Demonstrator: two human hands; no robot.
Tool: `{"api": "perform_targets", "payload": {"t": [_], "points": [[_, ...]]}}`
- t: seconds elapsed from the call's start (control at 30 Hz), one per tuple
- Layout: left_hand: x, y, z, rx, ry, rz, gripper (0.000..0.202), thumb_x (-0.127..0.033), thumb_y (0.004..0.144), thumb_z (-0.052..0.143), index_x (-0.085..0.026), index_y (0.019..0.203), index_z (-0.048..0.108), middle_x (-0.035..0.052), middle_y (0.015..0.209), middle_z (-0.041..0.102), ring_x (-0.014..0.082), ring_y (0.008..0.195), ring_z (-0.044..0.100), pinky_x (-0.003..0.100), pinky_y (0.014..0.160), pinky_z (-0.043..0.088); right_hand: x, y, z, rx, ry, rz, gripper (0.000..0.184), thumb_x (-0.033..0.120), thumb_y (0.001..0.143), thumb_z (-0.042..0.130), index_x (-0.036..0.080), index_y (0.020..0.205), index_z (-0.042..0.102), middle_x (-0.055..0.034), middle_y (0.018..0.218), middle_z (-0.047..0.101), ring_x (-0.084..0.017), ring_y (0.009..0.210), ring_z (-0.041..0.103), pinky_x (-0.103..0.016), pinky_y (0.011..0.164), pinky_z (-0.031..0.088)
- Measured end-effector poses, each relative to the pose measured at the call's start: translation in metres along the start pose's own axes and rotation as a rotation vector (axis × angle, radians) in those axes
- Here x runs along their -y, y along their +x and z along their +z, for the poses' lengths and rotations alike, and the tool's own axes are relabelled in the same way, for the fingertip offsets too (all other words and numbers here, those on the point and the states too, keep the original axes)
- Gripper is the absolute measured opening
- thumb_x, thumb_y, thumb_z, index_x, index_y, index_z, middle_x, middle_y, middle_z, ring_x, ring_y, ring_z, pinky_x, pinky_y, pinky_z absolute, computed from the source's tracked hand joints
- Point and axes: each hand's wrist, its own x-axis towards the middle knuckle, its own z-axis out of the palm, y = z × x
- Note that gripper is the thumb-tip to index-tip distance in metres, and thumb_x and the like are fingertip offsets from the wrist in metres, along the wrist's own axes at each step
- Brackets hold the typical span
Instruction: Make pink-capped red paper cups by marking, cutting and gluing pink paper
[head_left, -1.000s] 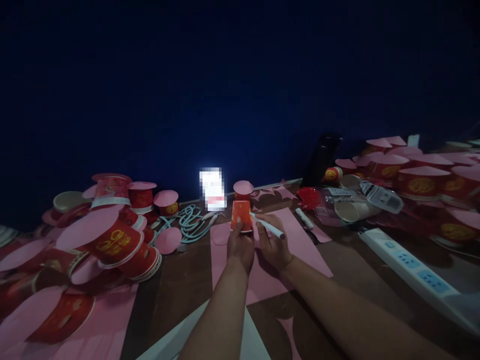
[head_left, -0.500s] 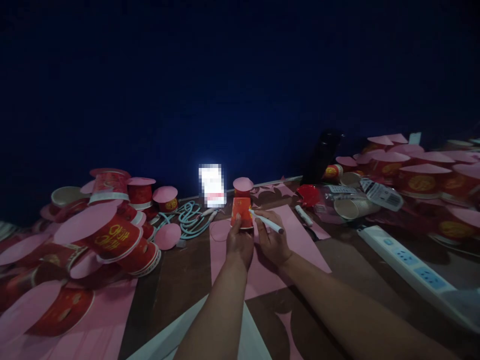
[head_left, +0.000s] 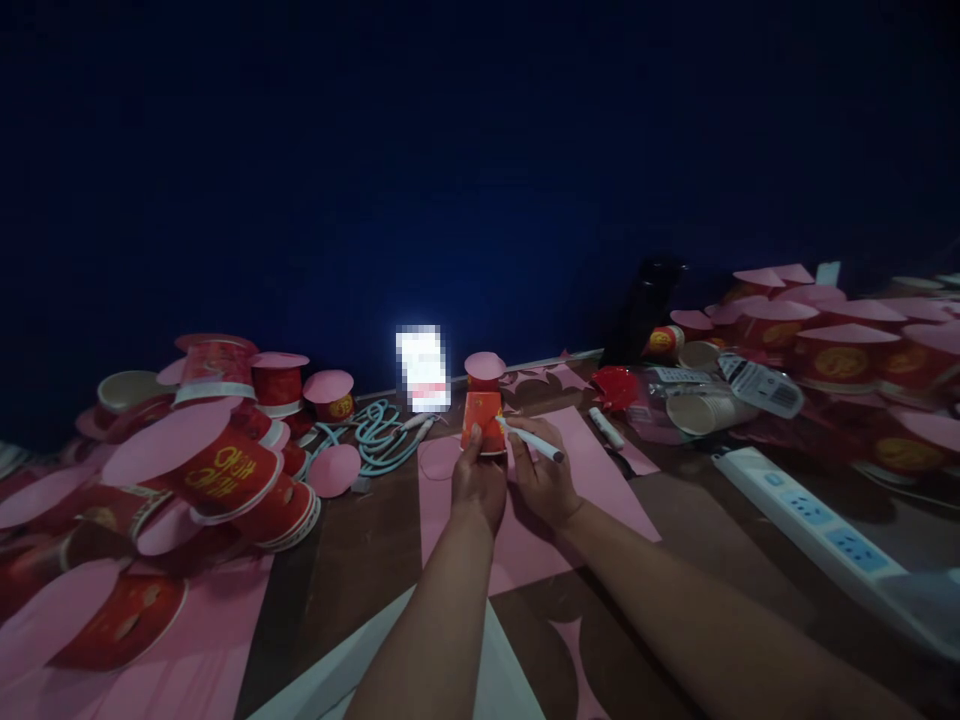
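In left hand (head_left: pixel 478 490), red cup (head_left: pixel 481 412) rim-down, axis apparently near upright.

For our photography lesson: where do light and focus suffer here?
Head view: background very dark blue; screen glaring white and pixelated; soft shadow on the pink sheet by the right hand; power strip blurred toward the right edge.

Gold characters (head_left: pixel 223 474) on a red cup (head_left: pixel 259 447) toward the counter's (head_left: pixel 352 560) left edge defy reading. A barcode label (head_left: pixel 781 396) on plastic packaging (head_left: pixel 750 378), right, is illegible.
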Motion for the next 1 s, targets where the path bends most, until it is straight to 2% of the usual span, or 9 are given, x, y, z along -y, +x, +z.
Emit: {"api": "perform_targets", "payload": {"t": [0.4,1.0], "points": [[0.0011,0.0017,-0.0024,0.04,-0.003,0.006,0.026,-0.022,0.086,0.058,-0.012,0.109,0.065,0.0112,0.106,0.071,0.0182,0.107,0.064,0.031,0.099,0.047,0.0001,-0.0001,-0.0004,0.01,-0.006,0.031,0.021,0.019,0.092,0.048,0.022,0.109,0.06,-0.0086,0.103,0.068,-0.022,0.099,0.062,-0.043,0.088,0.047],[-0.0003,0.0009,-0.001,-0.001,0.012,-0.015,0.03,-0.02,0.087,0.055,-0.012,0.115,0.062,0.0116,0.11,0.07,0.0182,0.108,0.064,0.031,0.099,0.047,-0.0002,-0.0024,-0.0005,-0.053,0.015,0.034,0.02,0.021,0.092,0.048,0.022,0.107,0.06,-0.0103,0.102,0.066,-0.022,0.098,0.062,-0.043,0.087,0.051]]}}
